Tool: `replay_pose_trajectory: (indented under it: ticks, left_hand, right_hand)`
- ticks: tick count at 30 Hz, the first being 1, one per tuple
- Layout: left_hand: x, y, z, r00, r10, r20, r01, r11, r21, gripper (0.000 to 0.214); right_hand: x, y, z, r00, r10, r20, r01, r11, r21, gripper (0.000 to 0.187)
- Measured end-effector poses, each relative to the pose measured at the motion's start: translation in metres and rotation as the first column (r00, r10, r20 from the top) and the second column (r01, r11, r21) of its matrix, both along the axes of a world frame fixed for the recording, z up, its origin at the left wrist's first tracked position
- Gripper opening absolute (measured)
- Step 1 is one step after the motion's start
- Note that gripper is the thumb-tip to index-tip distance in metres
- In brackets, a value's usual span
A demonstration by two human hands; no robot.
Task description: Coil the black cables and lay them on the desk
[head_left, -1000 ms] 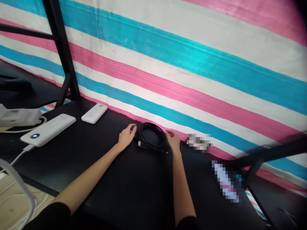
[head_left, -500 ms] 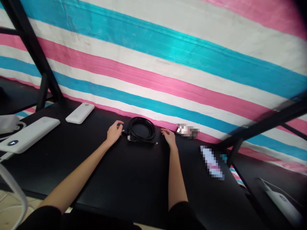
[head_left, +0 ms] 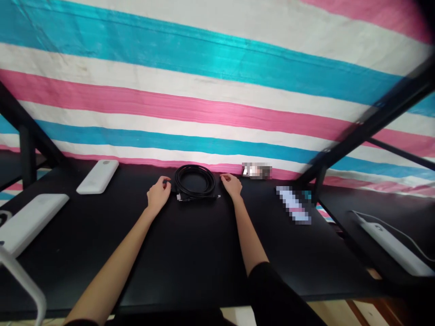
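Observation:
A coiled black cable (head_left: pixel 211 181) lies on the black table near its back edge, with its connector ends in front of the ring. Just left of the coil rests my left hand (head_left: pixel 158 195), its fingers loosely bent and its thumb and forefinger apart, with nothing seen in it. Whether it touches the dark cable end beside its fingers, I cannot tell. My right hand (head_left: pixel 232 185) lies on the other side, a small gap from the coil. Its fingers are bent softly and it holds nothing visible.
Two white power banks (head_left: pixel 98 176) (head_left: pixel 37 219) lie at the left, and a thick white cable (head_left: pixel 25 280) crosses the lower left corner. Right of my hands are a blurred phone-like item (head_left: pixel 294 204) and a blurred small object (head_left: pixel 257 171). A striped sheet (head_left: pixel 204 104) hangs behind.
The view has turned and levelled, shifting the table items leftward in the picture. Both hands stay on either side of the coil, which lies as before.

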State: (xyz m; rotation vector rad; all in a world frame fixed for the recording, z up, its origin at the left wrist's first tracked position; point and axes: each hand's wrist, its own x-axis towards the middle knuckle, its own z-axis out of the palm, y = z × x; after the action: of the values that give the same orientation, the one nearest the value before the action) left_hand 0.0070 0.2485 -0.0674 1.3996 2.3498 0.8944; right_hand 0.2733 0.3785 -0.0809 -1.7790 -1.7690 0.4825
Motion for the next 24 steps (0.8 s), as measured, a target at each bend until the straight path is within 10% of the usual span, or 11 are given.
replay_pose_trajectory:
  ticks: [7,24]
  left_hand:
    - [0.007,-0.001,0.003,0.998,-0.031,-0.06,0.03,0.999,-0.015,0.025]
    - [0.003,-0.004,0.004,0.997,-0.01,0.083,0.003,0.996,0.087,0.025]
  right_hand:
    - [0.002,-0.002,-0.001,0.998,0.04,-0.055,-0.039,0.999,0.013,0.055]
    - [-0.001,-0.007,0.014,0.99,0.091,-0.107,-0.102,0.99,-0.093,0.03]
